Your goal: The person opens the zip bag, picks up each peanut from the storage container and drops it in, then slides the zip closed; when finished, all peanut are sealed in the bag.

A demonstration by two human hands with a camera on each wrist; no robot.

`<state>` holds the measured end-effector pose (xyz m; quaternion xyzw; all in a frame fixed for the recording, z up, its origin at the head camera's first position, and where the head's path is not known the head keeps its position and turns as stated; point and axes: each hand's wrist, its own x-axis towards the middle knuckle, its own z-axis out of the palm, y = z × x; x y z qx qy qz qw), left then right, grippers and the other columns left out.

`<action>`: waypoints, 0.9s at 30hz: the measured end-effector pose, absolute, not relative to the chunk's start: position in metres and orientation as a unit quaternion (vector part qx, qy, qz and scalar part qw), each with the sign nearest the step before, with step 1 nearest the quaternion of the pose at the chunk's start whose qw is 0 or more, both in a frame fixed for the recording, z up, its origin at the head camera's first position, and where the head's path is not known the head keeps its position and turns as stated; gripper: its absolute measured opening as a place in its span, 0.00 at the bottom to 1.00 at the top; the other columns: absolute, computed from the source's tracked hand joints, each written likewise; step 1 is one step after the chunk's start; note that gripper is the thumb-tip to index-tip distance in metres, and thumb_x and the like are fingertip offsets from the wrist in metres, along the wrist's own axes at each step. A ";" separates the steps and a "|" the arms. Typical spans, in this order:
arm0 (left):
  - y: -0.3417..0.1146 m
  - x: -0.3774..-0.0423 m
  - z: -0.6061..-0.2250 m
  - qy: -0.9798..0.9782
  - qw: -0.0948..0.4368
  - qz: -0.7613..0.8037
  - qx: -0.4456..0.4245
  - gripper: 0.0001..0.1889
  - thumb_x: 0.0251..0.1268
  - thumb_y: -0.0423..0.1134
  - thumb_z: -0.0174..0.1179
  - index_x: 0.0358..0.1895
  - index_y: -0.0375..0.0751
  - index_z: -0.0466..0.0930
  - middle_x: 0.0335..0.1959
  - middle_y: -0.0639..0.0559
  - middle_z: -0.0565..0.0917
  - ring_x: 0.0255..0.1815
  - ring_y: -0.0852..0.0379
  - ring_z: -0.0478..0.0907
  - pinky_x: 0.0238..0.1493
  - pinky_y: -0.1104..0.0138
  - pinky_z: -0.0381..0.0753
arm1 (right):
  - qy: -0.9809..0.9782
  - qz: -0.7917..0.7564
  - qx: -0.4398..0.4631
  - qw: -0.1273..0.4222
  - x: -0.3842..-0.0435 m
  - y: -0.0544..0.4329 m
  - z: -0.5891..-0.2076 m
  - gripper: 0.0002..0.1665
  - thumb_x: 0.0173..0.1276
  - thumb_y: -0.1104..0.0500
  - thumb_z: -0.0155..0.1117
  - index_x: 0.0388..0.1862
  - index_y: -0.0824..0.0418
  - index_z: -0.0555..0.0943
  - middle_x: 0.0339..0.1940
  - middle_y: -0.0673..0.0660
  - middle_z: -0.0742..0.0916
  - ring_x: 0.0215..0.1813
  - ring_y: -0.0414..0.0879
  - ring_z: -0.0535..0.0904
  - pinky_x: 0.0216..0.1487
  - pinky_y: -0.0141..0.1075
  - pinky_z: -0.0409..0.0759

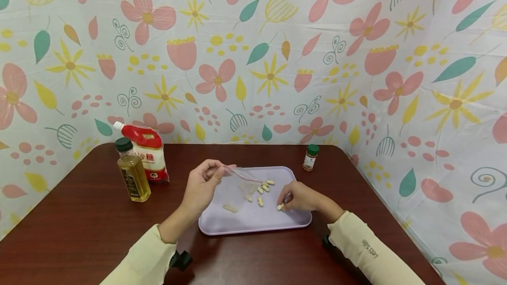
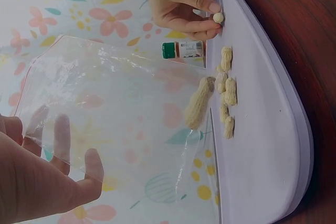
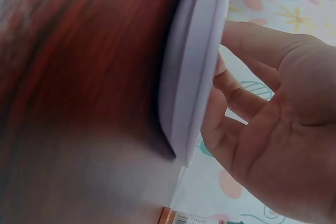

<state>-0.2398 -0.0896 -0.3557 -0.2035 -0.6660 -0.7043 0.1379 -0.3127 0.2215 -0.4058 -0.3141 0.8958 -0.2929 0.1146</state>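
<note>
My left hand [image 1: 203, 184] grips the rim of a clear plastic zip bag [image 2: 121, 93] with a pink edge, raised over the left part of the lilac tray [image 1: 253, 227]. A larger-looking peanut [image 2: 199, 103] shows at the bag's lower end in the left wrist view, seemingly inside it. Near the tray's right side, my right hand [image 1: 299, 196] pinches a peanut [image 1: 280, 207] between thumb and fingertip. Several unshelled peanuts [image 1: 260, 201] lie loose on the tray between the hands. In the right wrist view the tray's rim hides the right fingertips.
On the left of the dark wooden table [image 1: 79, 214] stand an oil bottle [image 1: 134, 177] with a dark green cap and a red and white sugar pouch [image 1: 152, 155]. A small green-capped spice jar [image 1: 310, 158] is behind the tray, at right. A flowered curtain [image 1: 253, 56] hangs behind.
</note>
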 end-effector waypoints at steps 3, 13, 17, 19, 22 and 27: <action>-0.088 -0.240 -0.355 -0.665 0.137 -0.706 -0.201 0.07 0.72 0.31 0.57 0.44 0.28 0.75 0.48 0.36 0.86 0.46 0.65 0.83 0.41 0.68 0.74 | 0.900 -0.283 -0.315 0.102 -0.310 0.221 -0.403 0.08 0.57 0.67 0.75 0.32 0.56 0.87 0.29 0.46 0.86 0.30 0.37 0.78 0.30 0.30 0.77; -0.085 -0.242 -0.358 -0.657 0.132 -0.712 -0.213 0.07 0.72 0.31 0.57 0.44 0.27 0.74 0.49 0.35 0.85 0.50 0.63 0.83 0.42 0.68 0.71 | 0.887 -0.319 -0.333 -0.003 -0.292 0.207 -0.383 0.05 0.63 0.61 0.72 0.38 0.55 0.87 0.35 0.46 0.87 0.33 0.43 0.83 0.31 0.33 0.79; -0.085 -0.241 -0.357 -0.658 0.125 -0.714 -0.202 0.08 0.72 0.32 0.57 0.44 0.28 0.74 0.49 0.37 0.86 0.51 0.63 0.83 0.43 0.68 0.71 | 0.883 -0.344 -0.316 -0.040 -0.281 0.198 -0.371 0.04 0.65 0.60 0.71 0.39 0.58 0.87 0.37 0.47 0.88 0.35 0.44 0.83 0.30 0.34 0.80; -0.085 -0.241 -0.357 -0.657 0.127 -0.716 -0.199 0.08 0.72 0.32 0.57 0.44 0.28 0.74 0.49 0.36 0.86 0.51 0.63 0.83 0.42 0.69 0.71 | 0.883 -0.354 -0.301 -0.060 -0.275 0.194 -0.363 0.04 0.66 0.59 0.70 0.39 0.57 0.87 0.37 0.46 0.88 0.36 0.43 0.82 0.29 0.35 0.80; -0.085 -0.241 -0.357 -0.657 0.131 -0.716 -0.196 0.07 0.72 0.32 0.57 0.44 0.28 0.74 0.49 0.36 0.86 0.50 0.63 0.83 0.41 0.70 0.71 | 0.880 -0.369 -0.284 -0.097 -0.266 0.185 -0.351 0.04 0.66 0.58 0.70 0.39 0.54 0.87 0.36 0.46 0.88 0.35 0.43 0.82 0.27 0.36 0.80; -0.085 -0.242 -0.357 -0.660 0.130 -0.714 -0.195 0.08 0.73 0.33 0.57 0.43 0.29 0.74 0.49 0.37 0.86 0.46 0.63 0.84 0.40 0.70 0.71 | 0.862 -0.396 -0.279 -0.150 -0.252 0.172 -0.333 0.05 0.65 0.59 0.72 0.39 0.54 0.86 0.37 0.47 0.88 0.33 0.43 0.81 0.23 0.36 0.78</action>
